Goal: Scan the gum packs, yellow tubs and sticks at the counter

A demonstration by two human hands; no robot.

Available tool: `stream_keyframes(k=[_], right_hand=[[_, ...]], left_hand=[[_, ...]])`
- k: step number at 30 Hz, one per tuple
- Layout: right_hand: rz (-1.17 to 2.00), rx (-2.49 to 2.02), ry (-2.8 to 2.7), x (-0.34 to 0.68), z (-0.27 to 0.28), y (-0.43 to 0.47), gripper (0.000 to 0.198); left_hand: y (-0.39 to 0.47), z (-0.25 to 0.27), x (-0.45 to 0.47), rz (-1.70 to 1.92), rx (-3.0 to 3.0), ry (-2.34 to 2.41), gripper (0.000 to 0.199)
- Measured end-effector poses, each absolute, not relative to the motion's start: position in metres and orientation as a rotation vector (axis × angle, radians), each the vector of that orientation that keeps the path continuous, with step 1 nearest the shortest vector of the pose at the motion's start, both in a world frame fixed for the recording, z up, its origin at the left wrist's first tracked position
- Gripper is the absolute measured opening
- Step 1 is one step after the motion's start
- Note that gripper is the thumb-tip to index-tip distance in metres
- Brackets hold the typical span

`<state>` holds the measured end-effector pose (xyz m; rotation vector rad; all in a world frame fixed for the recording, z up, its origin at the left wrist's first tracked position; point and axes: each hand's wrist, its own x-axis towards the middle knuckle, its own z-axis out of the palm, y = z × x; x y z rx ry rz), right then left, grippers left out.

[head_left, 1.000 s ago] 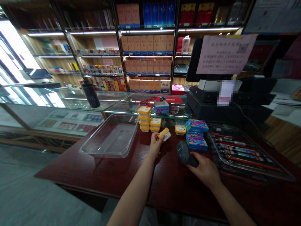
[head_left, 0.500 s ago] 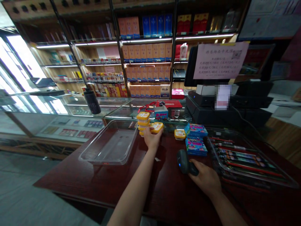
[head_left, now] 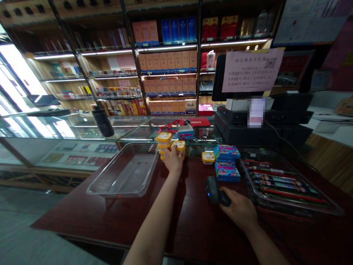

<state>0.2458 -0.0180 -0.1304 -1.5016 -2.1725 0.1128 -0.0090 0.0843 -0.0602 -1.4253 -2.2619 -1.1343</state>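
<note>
Small yellow-lidded plastic tubs (head_left: 164,137) stand stacked at the back of the dark red table. Beside that stack, a second yellow tub (head_left: 178,144) sits on the right, with my left hand (head_left: 173,161) closed around its near side. The hand partly hides the lower tubs. My right hand (head_left: 239,207) is wrapped round the handle of a dark barcode scanner (head_left: 212,190), its small blue light showing. A single yellow tub (head_left: 208,157) lies apart to the right, touching or close to two piles of blue-and-pink boxes (head_left: 227,171).
A clear plastic tray (head_left: 95,186) is at left on the table. Another clear tray (head_left: 335,212), at right, holds several pen-like sticks. Behind are a blue open box (head_left: 185,132), a black bottle (head_left: 103,121), a glass counter and a monitor with a paper sign (head_left: 252,70).
The left hand and the tub in it have come in against the stack, the tub now level beside it. The right hand keeps hold of the scanner. The view has shifted slightly.
</note>
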Motion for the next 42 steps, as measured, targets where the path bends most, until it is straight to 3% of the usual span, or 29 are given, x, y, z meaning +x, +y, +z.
stream_keyframes(k=[10, 21, 26, 34, 42], right_hand=[[0.140, -1.508, -2.192, 0.247, -0.129, -0.017, 0.034], [0.197, -1.552, -2.184, 0.247, -0.128, -0.017, 0.035], [0.204, -1.546, -2.113, 0.247, -0.129, -0.016, 0.036], [0.202, -1.563, -2.121, 0.246, -0.126, -0.016, 0.034], [0.149, -1.615, -2.135, 0.245, -0.121, -0.017, 0.033]], left_hand=[[0.105, -0.065, -0.019, -1.207, -1.577, -2.119, 0.025], [0.090, -0.070, -0.015, -1.194, -1.618, -1.921, 0.035], [0.080, -0.100, 0.010, -1.165, -2.114, -1.712, 0.022], [0.120, -0.128, 0.043, -1.018, -2.503, -1.789, 0.041], [0.131, -0.109, 0.050, -0.718, -2.432, -1.857, 0.020]])
